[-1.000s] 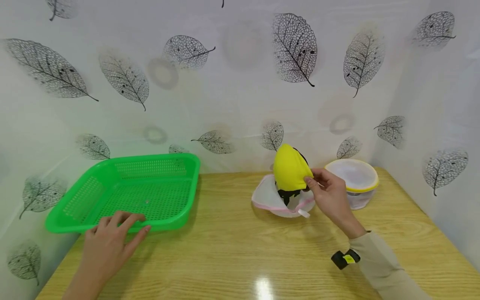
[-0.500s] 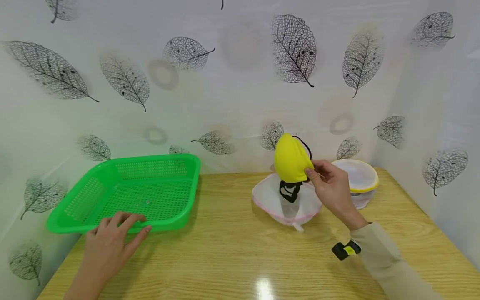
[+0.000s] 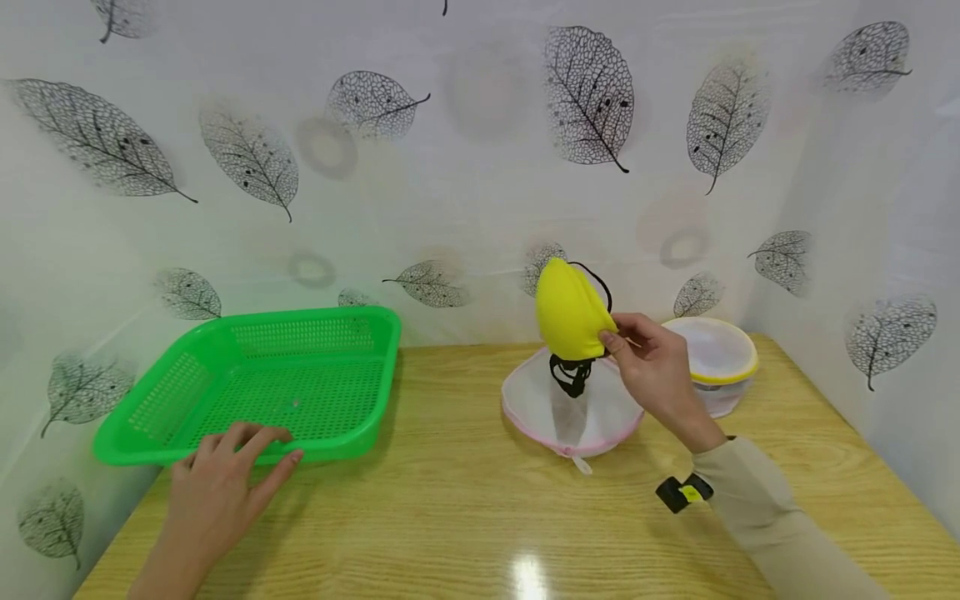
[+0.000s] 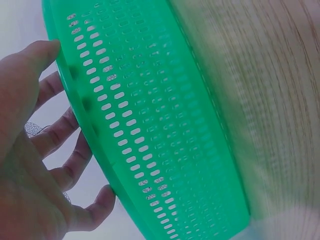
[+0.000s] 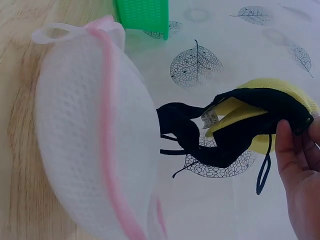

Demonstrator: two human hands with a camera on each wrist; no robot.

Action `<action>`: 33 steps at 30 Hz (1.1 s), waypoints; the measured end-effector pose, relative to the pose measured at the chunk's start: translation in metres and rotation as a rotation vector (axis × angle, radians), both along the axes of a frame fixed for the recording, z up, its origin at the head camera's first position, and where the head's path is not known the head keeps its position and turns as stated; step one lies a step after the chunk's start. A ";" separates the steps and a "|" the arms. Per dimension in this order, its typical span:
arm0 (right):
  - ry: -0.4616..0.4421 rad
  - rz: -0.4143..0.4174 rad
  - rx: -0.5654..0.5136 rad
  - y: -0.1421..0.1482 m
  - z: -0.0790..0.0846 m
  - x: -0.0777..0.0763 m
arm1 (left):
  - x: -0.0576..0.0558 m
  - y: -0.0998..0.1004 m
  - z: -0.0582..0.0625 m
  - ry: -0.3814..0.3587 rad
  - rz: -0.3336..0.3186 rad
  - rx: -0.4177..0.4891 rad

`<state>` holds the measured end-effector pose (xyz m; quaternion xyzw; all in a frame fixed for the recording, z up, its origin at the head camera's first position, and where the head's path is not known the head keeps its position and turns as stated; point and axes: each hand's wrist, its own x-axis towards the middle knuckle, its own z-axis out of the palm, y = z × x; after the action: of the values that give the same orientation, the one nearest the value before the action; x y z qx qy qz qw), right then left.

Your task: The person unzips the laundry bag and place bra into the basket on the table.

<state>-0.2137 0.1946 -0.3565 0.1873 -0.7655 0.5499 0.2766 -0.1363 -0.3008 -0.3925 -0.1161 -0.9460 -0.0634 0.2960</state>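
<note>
My right hand (image 3: 660, 371) pinches a bra with yellow cups (image 3: 573, 312) by its edge, above a white mesh laundry bag. Black straps (image 5: 185, 125) trail from the bra on the bag's side. The white laundry bag (image 3: 611, 408) with pink trim lies on the table, its zip tab towards me. On the left, my left hand (image 3: 221, 483) holds the near rim of a green plastic basket (image 3: 367, 437), fingers hooked over it and thumb outside. Shadows of its fingertips show through the basket wall in the left wrist view.
A round white mesh container (image 3: 723, 396) with a yellow rim stands at the back right, partly hidden by my right hand. Behind the wooden table (image 3: 450, 517) hangs a white curtain (image 3: 480, 192) printed with leaves.
My right hand has raised the bra and shifted it slightly left, drawing its straps up from the laundry bag. The bag has spread and its tab swung towards me. My left hand stays put.
</note>
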 end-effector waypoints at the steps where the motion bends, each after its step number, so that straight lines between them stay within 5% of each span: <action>1: 0.010 0.004 -0.004 -0.001 0.000 -0.001 | 0.000 0.000 0.000 -0.004 0.002 0.002; 33: 0.070 0.181 -0.086 -0.083 0.010 -0.010 | 0.001 0.000 -0.001 -0.083 0.011 0.086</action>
<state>-0.2239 0.1114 -0.3468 0.2628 -0.7109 0.5981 0.2604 -0.1351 -0.3009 -0.3931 -0.0952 -0.9545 -0.1068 0.2617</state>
